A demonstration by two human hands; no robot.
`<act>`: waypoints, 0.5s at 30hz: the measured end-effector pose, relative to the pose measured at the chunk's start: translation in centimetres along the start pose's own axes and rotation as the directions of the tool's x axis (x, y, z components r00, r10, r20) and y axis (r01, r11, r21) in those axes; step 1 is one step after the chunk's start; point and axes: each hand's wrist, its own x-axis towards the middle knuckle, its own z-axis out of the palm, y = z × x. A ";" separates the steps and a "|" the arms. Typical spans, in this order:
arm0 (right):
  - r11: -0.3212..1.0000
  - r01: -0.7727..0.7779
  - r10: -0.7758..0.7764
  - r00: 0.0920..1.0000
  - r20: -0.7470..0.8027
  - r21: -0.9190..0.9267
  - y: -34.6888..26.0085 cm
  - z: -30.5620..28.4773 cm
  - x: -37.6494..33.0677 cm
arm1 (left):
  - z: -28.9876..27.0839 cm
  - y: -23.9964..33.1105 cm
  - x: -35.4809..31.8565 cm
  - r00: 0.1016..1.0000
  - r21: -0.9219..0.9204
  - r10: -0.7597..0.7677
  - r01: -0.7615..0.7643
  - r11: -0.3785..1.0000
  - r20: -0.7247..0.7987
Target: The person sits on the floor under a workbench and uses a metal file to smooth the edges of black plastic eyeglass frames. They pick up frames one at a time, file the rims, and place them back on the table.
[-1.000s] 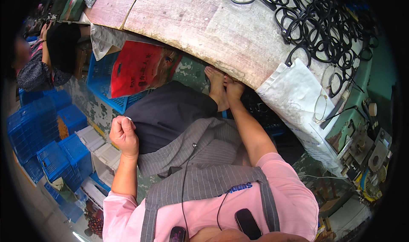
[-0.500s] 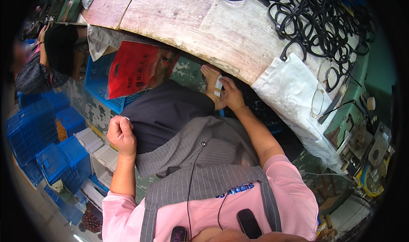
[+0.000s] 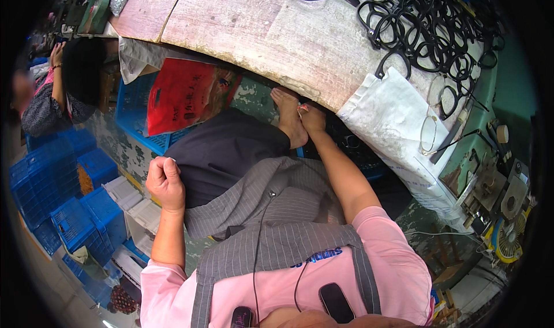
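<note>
holds left grip [image 3: 165, 181] closed in a fist beside the dark trousers [image 3: 228, 146], with a small white bit [image 3: 175, 160] at the thumb. has right grip [image 3: 313, 119] down by a bare foot [image 3: 290, 118], fingers partly hidden, with a small reddish-white piece [image 3: 302, 109] at them; cannot tell how tightly closed. wears a striped grey apron [image 3: 271, 192]. faces a desk [image 3: 242, 31] heaped with black eyeglass frames [image 3: 398, 25] at the right. has blue crates [image 3: 43, 175] off to the left.

The bench top [image 3: 242, 34] was brightly lit, its front edge bowed by lens distortion; shadow lay dark beneath it, and left of it a co-worker [image 3: 43, 111] looked blurred.
</note>
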 end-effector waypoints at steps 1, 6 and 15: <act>0.999 0.026 -0.027 1.000 0.013 0.030 0.4 0.1 0.3 | 0.0 0.0 0.0 1.000 0.001 0.002 -0.002 1.000 0.008; 0.996 0.088 -0.087 0.995 -0.049 0.013 2.1 1.2 1.3 | -0.1 -0.2 0.1 1.000 0.007 0.012 -0.012 1.000 0.016; 0.976 0.216 -0.213 0.974 -0.080 0.039 1.5 1.5 0.9 | -0.1 -0.1 0.0 1.000 0.023 0.012 -0.012 1.000 0.019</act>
